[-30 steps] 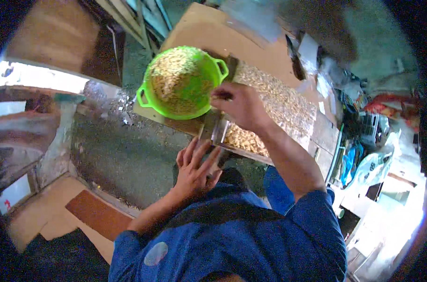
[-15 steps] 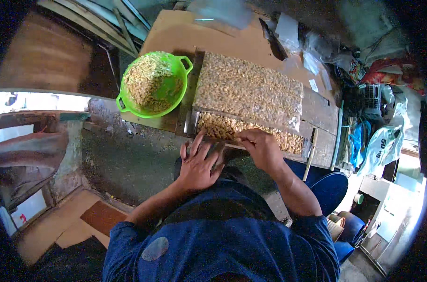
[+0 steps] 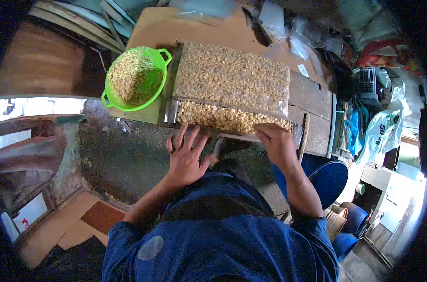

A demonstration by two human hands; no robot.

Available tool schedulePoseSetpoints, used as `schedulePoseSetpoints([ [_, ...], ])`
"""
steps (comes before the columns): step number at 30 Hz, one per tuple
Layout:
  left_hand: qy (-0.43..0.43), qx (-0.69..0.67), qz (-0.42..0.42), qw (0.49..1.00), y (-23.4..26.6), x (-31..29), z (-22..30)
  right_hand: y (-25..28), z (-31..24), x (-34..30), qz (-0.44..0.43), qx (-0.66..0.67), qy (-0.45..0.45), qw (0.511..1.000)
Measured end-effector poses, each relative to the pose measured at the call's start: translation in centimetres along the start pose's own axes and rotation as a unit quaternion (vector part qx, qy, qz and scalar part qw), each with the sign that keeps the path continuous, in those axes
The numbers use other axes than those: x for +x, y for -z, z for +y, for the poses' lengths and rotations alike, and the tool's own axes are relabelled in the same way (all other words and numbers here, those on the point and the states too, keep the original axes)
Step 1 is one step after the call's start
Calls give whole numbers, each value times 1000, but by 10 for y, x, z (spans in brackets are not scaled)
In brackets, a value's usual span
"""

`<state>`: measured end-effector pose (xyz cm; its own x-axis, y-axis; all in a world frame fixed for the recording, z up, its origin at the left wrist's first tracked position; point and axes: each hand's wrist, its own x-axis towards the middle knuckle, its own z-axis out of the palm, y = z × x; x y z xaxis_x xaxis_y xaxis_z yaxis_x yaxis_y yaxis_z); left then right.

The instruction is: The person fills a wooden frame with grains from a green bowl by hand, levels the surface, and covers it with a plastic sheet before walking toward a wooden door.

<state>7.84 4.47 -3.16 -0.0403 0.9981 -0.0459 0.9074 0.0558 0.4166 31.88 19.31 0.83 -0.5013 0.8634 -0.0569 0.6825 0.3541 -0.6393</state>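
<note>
A wooden-edged tray (image 3: 241,136) on the table holds a long open row of pale split beans (image 3: 218,115) along its near side. Behind that row lie several flat slabs of the same beans (image 3: 232,77) under clear plastic. My left hand (image 3: 187,155) is spread, its fingertips at the tray's near edge, holding nothing. At the right end of the loose row is my right hand (image 3: 277,146), bent at the knuckles, fingertips resting on the beans, thumb apart. To the left stands a lime-green colander (image 3: 162,77) partly filled with beans.
A wooden stick (image 3: 305,134) lies at the tray's right end. Clear plastic sheets (image 3: 206,8) and a dark knife-like blade (image 3: 256,29) are on the far table. Blue drums (image 3: 328,183) stand below right. White sacks and a crate (image 3: 365,81) crowd the right side.
My right hand has moved right along the loose beans. My left hand has drawn slightly left with its fingers wider apart. The table and its contents have shifted left and up in view.
</note>
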Motion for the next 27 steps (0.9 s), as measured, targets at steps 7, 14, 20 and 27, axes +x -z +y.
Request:
schedulePoseSetpoints([
  [7, -3, 17, 31, 999, 0, 1, 2, 3, 8, -2, -2, -3, -48, 999],
  [14, 14, 10, 46, 999, -2, -1, -1, -16, -36, 15, 6, 104, -41, 994],
  [20, 3, 18, 52, 998, -3, -6, -9, -59, -53, 31, -24, 48, 142, 988],
  [27, -5, 28, 44, 999, -4, -4, -12, -53, -52, 34, -19, 96, 78, 992],
])
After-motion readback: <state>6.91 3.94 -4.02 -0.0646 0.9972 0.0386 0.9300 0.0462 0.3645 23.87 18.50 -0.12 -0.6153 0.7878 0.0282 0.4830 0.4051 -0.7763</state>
